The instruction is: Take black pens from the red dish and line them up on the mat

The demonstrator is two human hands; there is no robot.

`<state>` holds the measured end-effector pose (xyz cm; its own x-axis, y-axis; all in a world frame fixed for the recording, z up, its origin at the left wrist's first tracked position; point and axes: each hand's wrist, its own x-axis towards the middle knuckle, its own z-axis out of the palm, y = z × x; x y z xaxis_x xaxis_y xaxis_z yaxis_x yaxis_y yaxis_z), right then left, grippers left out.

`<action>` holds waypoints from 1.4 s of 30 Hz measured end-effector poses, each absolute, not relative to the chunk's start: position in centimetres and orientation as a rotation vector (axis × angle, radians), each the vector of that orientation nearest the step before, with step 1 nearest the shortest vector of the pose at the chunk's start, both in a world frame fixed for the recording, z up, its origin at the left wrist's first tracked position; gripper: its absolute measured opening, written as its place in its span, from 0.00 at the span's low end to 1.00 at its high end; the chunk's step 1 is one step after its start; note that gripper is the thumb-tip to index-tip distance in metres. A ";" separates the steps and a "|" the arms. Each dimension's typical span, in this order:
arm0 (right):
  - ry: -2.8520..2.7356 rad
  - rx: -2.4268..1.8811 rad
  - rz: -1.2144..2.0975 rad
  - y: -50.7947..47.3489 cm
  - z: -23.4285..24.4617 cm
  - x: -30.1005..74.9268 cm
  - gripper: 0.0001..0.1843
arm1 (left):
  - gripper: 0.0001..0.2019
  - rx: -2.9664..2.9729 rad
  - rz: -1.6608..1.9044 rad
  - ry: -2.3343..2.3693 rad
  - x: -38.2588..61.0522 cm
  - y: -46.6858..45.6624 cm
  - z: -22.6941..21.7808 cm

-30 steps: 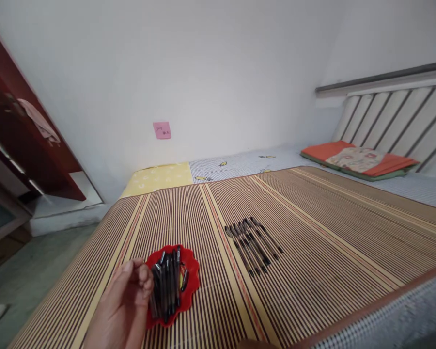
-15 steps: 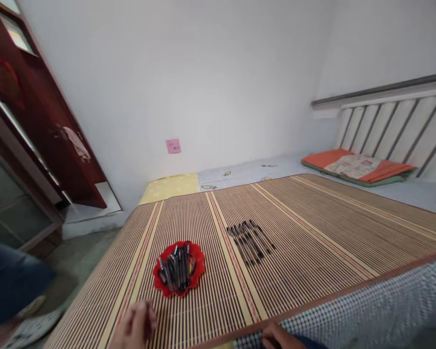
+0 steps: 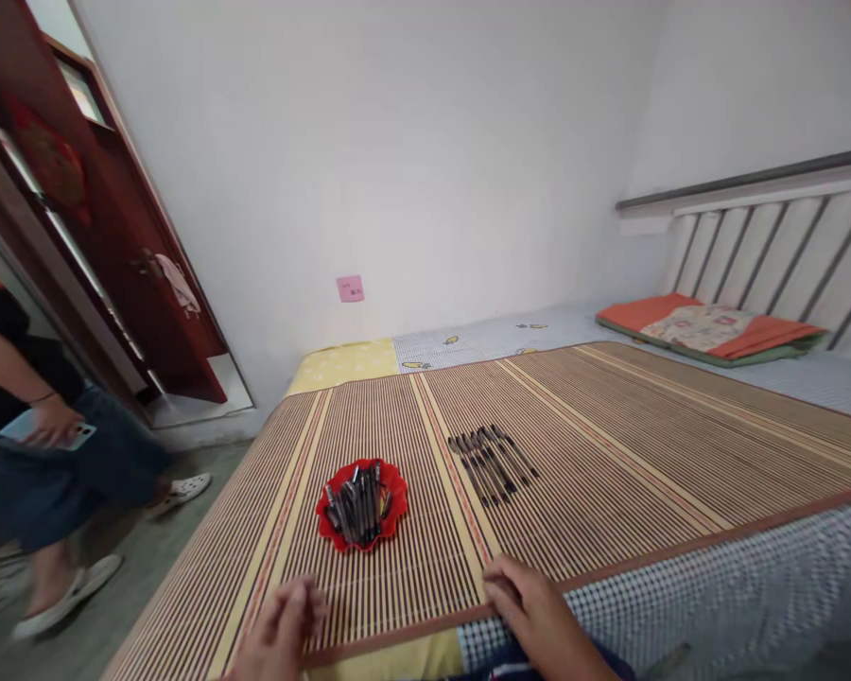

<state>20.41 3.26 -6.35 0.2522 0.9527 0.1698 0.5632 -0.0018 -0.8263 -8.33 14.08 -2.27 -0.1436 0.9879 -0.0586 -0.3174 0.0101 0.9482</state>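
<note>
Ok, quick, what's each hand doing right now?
Left hand: blurred, resting on striped bamboo mat; grip cannot be told.
Right hand: open, empty, flat on the mat's edge.

We take the red dish point(image 3: 399, 494) on the mat point(image 3: 610, 445) as our mark. Dark pens point(image 3: 358, 494) lie heaped in it. Right of the dish and a little beyond it, a row of pens point(image 3: 493, 459) lies side by side. Nearer to us than the dish, our left hand point(image 3: 284, 629) rests at the mat's edge, blurred, its fingers loosely bent. Nearer and right of the dish, our right hand point(image 3: 539, 615) lies flat on that edge. Far left of the dish, a person point(image 3: 35, 454) on the floor holds a phone point(image 3: 49, 433).
</note>
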 end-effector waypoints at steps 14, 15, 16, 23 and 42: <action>-1.481 -1.704 0.474 21.2 -1.5 16.0 0.08 | 0.08 0.259 1.624 0.911 -2.2 27.2 -0.4; -1.508 -1.747 0.475 21.9 -1.8 15.3 0.08 | 0.07 0.268 1.634 0.912 -1.8 27.4 -0.9; -1.543 -1.797 0.470 22.4 -2.1 14.6 0.06 | 0.07 0.280 1.641 0.914 -1.4 27.6 -1.3; -1.700 -1.998 0.339 24.1 -4.9 11.2 0.19 | 0.04 0.402 1.661 0.909 0.2 27.9 -2.6; -1.140 -1.147 1.284 21.7 -4.3 16.4 0.15 | 0.22 0.877 1.216 0.918 1.1 27.2 -3.3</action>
